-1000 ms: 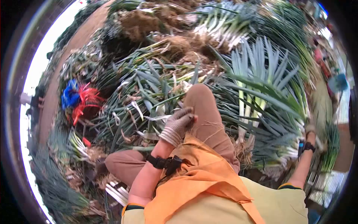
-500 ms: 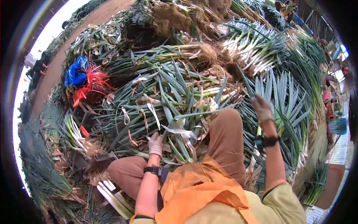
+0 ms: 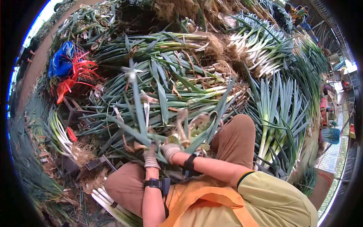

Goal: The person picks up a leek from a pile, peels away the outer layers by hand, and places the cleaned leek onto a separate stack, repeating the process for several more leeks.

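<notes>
Both gloved hands are close together at the front of the pile, between my bent knees. My left hand (image 3: 151,154) is closed on a leek (image 3: 139,104) whose green leaves rise and spread above it, partly blurred. Right beside it, my right hand (image 3: 171,151) has its fingers curled; what they hold, if anything, is hidden. Dry, peeled outer leaves (image 3: 185,126) lie just above the hands. To the right, clean leeks (image 3: 266,130) rest with their white stems toward me and green tops pointing away.
Untrimmed leeks (image 3: 159,43) with roots lie ahead. A blue bag (image 3: 61,62) and red ties (image 3: 81,68) are at the left. A rooted bunch (image 3: 62,140) and a metal frame (image 3: 99,163) sit near my left knee; white stems (image 3: 109,200) lie below.
My right hand has moved left from the clean leeks to beside my left hand. A leek now stands up from my left hand. The view has shifted slightly.
</notes>
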### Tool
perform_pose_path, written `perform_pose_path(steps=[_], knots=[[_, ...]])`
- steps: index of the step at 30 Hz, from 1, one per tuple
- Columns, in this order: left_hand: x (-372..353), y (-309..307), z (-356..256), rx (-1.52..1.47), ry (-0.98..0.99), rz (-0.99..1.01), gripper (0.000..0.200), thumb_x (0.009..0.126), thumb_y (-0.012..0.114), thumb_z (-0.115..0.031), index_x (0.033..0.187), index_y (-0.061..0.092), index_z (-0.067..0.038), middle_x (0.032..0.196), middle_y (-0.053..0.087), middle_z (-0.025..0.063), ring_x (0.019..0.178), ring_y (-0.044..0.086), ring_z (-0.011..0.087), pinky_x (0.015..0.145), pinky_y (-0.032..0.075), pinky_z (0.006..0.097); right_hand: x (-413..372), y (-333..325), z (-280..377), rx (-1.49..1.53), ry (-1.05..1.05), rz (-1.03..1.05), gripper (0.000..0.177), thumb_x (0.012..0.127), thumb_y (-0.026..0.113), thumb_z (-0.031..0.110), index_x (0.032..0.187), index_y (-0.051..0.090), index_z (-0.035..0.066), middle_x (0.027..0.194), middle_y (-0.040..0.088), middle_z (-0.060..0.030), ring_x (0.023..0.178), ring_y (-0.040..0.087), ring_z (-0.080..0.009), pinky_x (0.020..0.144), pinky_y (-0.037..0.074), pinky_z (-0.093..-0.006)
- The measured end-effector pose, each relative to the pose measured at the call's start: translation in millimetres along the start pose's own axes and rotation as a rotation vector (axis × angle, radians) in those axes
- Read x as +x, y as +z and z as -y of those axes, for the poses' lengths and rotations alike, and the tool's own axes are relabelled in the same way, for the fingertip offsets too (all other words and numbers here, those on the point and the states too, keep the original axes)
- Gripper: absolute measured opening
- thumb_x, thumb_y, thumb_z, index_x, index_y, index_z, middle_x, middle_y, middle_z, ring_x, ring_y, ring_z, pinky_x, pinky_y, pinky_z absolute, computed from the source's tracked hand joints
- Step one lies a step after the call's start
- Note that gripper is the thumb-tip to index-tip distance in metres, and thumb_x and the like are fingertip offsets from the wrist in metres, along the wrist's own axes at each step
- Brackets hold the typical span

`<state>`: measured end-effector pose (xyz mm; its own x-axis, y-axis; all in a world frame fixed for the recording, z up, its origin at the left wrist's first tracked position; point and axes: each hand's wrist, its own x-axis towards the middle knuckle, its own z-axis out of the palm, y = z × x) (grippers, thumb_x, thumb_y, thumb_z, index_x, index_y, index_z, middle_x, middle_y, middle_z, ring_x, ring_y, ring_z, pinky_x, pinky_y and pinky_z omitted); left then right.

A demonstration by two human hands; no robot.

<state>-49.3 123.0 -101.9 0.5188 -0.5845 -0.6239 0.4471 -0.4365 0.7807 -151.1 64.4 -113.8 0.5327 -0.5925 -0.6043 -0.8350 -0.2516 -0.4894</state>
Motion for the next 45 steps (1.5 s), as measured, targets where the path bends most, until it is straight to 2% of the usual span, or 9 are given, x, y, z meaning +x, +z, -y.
perform_pose_path(steps=[7, 9, 15, 17, 22, 24, 28, 33, 45], knots=[[10.9, -60.2, 91.7, 0.504, -0.416, -0.349, 0.044, 0.061, 0.072, -0.022, 0.093, 0.056, 0.003, 0.084, 0.057, 0.008, 0.067, 0.052, 0.0208, 0.062, 0.044, 0.035, -45.6, -3.0, 1.9, -0.128, -0.235, 0.354, 0.033, 0.071, 0.058, 0.026, 0.098, 0.059, 0.007, 0.094, 0.06, -0.017, 0.084, 0.059, -0.0334, 0.069, 0.048, -0.0384], [5.3, -91.9, 148.3, 0.131, -0.187, -0.306, 0.044, 0.064, 0.07, -0.025, 0.095, 0.055, 0.003, 0.087, 0.057, 0.009, 0.07, 0.052, 0.0214, 0.065, 0.044, 0.0347, -57.0, -24.9, -24.8, 0.228, -0.446, -0.095, 0.035, 0.075, 0.056, 0.031, 0.095, 0.054, 0.002, 0.08, 0.058, -0.0188, 0.073, 0.056, -0.0333, 0.065, 0.045, -0.0366], [-32.1, -84.3, 86.7, 0.686, -0.439, -0.049, 0.052, 0.067, 0.067, -0.034, 0.098, 0.054, 0.006, 0.09, 0.058, 0.0103, 0.072, 0.052, 0.0211, 0.068, 0.043, 0.0353, -18.8, -109.1, -126.7, 0.191, 0.442, -0.183, 0.034, 0.079, 0.046, 0.035, 0.089, 0.062, 0.006, 0.091, 0.062, -0.0122, 0.08, 0.059, -0.026, 0.072, 0.047, -0.0392], [-47.1, -56.6, 51.6, 0.703, -0.474, -0.17, 0.047, 0.067, 0.067, -0.032, 0.093, 0.056, 0.005, 0.093, 0.059, 0.0152, 0.078, 0.055, 0.025, 0.071, 0.043, 0.036, -17.3, -25.0, -140.5, 0.038, 0.065, 0.057, 0.028, 0.077, 0.05, 0.028, 0.087, 0.064, 0.007, 0.093, 0.062, -0.012, 0.078, 0.059, -0.0237, 0.072, 0.046, -0.0385], [-11.3, -38.0, 29.6, 1.075, 0.331, -0.573, 0.064, 0.062, 0.068, -0.022, 0.115, 0.042, 0.004, 0.117, 0.043, 0.0258, 0.106, 0.044, 0.0387, 0.092, 0.036, 0.0393, -23.1, 118.3, -95.3, -0.039, -0.389, 0.388, 0.021, 0.071, 0.055, 0.018, 0.087, 0.064, 0.008, 0.091, 0.062, -0.011, 0.08, 0.058, -0.0257, 0.07, 0.045, -0.0381], [4.9, -31.1, 28.4, 1.031, 0.527, -0.21, 0.055, 0.068, 0.062, -0.024, 0.113, 0.045, 0.003, 0.116, 0.046, 0.0242, 0.106, 0.045, 0.0357, 0.092, 0.036, 0.0372, -39.4, 46.7, -72.6, -0.1, -0.278, 0.478, 0.024, 0.067, 0.059, 0.024, 0.083, 0.066, 0.009, 0.089, 0.062, -0.0136, 0.08, 0.059, -0.0263, 0.07, 0.046, -0.0383], [7.3, 11.4, 59.6, 1.46, -0.074, 0.802, 0.05, 0.075, 0.05, -0.033, 0.116, 0.048, -0.005, 0.111, 0.051, 0.0214, 0.104, 0.048, 0.0353, 0.088, 0.039, 0.0369, 24.6, -66.3, -144.3, 0.243, -0.611, -0.049, 0.02, 0.059, 0.058, 0.021, 0.07, 0.062, 0.005, 0.073, 0.061, -0.014, 0.065, 0.057, -0.0267, 0.059, 0.045, -0.0373], [5.0, 29.6, 74.6, 1.446, -0.234, 0.836, 0.039, 0.075, 0.049, -0.029, 0.107, 0.056, -0.008, 0.108, 0.054, 0.0174, 0.101, 0.051, 0.0324, 0.086, 0.04, 0.0361, 44.8, -292.4, -204.8, -0.587, -0.117, -0.095, 0.017, 0.069, 0.053, 0.014, 0.079, 0.064, 0.005, 0.076, 0.061, -0.0142, 0.07, 0.06, -0.0242, 0.062, 0.049, -0.0353], [19.3, 11.0, 98.9, 1.485, -0.106, 0.649, 0.033, 0.077, 0.047, -0.033, 0.099, 0.06, -0.012, 0.098, 0.057, 0.0188, 0.093, 0.053, 0.0343, 0.082, 0.042, 0.0397, 63.5, -196.1, -313.1, -0.667, 0.256, 0.075, 0.024, 0.065, 0.061, 0.013, 0.088, 0.064, 0.011, 0.092, 0.062, -0.0126, 0.084, 0.061, -0.0276, 0.068, 0.049, -0.0375]])
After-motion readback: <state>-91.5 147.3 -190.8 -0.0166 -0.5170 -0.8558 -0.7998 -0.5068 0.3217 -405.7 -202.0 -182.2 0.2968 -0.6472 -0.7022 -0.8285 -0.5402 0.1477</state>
